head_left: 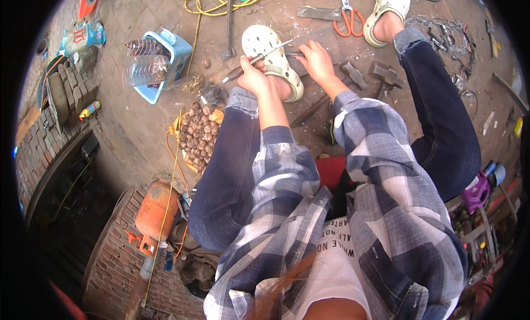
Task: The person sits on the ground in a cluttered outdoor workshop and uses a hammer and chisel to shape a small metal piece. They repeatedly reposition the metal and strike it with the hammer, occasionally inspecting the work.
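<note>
Monitoring remotely, I read the left hand (254,78) as closed around a dark-handled tool (232,75) above the left shoe (264,37), its thin shaft directed away, presumably for finger clearance; the right hand (317,61) is closed on a dark rod (293,54) beside that shoe.

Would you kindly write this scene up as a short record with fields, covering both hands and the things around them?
Left hand: holds a pointed tool with a slim metal shaft
Right hand: holds a dark bar, exact kind unclear
Right of right hand: two hammers on the ground
Beyond right hand: orange-handled scissors
Beside left leg: heap of walnuts
Farther left: blue bin with plastic bottles
Lower left: orange tank
</note>
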### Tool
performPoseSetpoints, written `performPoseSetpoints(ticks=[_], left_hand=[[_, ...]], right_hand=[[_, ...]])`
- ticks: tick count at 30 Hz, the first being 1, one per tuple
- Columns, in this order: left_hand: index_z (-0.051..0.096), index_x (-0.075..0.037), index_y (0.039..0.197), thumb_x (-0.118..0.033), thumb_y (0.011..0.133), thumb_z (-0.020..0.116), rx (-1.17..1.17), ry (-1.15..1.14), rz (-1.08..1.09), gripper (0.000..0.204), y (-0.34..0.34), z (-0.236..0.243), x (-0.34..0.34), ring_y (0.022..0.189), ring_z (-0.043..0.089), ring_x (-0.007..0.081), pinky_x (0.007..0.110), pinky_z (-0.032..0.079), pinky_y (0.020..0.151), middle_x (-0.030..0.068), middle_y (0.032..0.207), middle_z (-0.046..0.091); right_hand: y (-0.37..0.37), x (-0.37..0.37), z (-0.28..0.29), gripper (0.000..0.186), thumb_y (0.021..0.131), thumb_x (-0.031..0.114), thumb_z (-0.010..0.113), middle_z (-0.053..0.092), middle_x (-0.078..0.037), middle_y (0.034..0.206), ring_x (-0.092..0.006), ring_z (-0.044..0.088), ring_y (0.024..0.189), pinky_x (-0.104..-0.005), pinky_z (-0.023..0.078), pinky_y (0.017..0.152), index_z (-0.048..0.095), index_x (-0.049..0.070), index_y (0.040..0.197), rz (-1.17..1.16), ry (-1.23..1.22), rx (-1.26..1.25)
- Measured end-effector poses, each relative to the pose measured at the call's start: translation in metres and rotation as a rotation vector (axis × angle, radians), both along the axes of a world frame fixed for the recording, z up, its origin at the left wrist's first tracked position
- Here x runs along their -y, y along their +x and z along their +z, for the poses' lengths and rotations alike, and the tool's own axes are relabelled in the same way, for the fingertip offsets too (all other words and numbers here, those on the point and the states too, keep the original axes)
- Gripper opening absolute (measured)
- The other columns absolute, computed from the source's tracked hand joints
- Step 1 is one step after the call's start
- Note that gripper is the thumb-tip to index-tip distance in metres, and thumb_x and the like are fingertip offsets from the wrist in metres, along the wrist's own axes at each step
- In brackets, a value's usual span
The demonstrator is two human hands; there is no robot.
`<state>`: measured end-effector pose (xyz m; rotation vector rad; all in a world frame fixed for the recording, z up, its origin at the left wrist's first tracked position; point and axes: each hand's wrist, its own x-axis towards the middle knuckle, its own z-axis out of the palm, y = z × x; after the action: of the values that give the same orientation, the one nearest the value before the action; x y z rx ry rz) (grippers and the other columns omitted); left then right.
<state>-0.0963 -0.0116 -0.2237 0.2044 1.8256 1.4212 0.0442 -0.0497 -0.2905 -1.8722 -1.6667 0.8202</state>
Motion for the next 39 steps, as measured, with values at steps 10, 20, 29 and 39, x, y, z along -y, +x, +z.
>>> performPoseSetpoints(ticks=[10, 20, 29, 39], left_hand=[[0.052, 0.002, 0.08, -0.013, 0.09, 0.054, -0.075, 0.123, -0.036, 0.018, 0.015, 0.01, 0.0, 0.042, 0.046, 0.01, 0.022, 0.035, 0.038, 0.005, 0.056, 0.051], [0.046, -0.001, 0.079, -0.007, 0.086, 0.06, -0.379, 0.215, -0.225, 0.017, 0.042, 0.004, 0.032, 0.043, 0.05, 0.0114, 0.024, 0.039, 0.039, 0.006, 0.061, 0.053], [0.049, 0.001, 0.08, -0.005, 0.083, 0.064, -0.621, 0.254, -0.327, 0.016, 0.04, -0.021, 0.052, 0.046, 0.053, 0.0125, 0.024, 0.042, 0.039, 0.0071, 0.066, 0.054], [0.049, 0.002, 0.08, -0.006, 0.083, 0.065, -0.411, 0.216, -0.269, 0.018, 0.049, 0.005, 0.048, 0.043, 0.053, 0.0126, 0.026, 0.042, 0.038, 0.0087, 0.066, 0.055]], right_hand=[[0.002, 0.004, -0.001, 0.028, 0.073, 0.01, 0.07, 0.055, -0.01, 0.095, -0.0304, 0.055, 0.098, -0.041, 0.047, 0.083, 0.057, 0.008, 0.098, -0.013, -0.004, -0.023], [0.005, 0.003, -0.004, 0.029, 0.071, 0.009, 0.072, 0.057, -0.01, 0.097, -0.0312, 0.055, 0.097, -0.0416, 0.047, 0.082, 0.058, 0.008, 0.097, -0.046, -0.064, -0.06], [0.007, 0.023, 0.0, 0.023, 0.072, 0.011, 0.07, 0.058, -0.01, 0.09, -0.0288, 0.056, 0.091, -0.0411, 0.044, 0.079, 0.058, 0.007, 0.092, -0.445, 0.049, -0.066], [-0.01, 0.125, -0.038, 0.046, 0.071, 0.026, 0.078, 0.057, -0.018, 0.086, -0.0357, 0.057, 0.085, -0.045, 0.044, 0.078, 0.049, 0.0, 0.094, -1.097, -0.409, -0.111]])
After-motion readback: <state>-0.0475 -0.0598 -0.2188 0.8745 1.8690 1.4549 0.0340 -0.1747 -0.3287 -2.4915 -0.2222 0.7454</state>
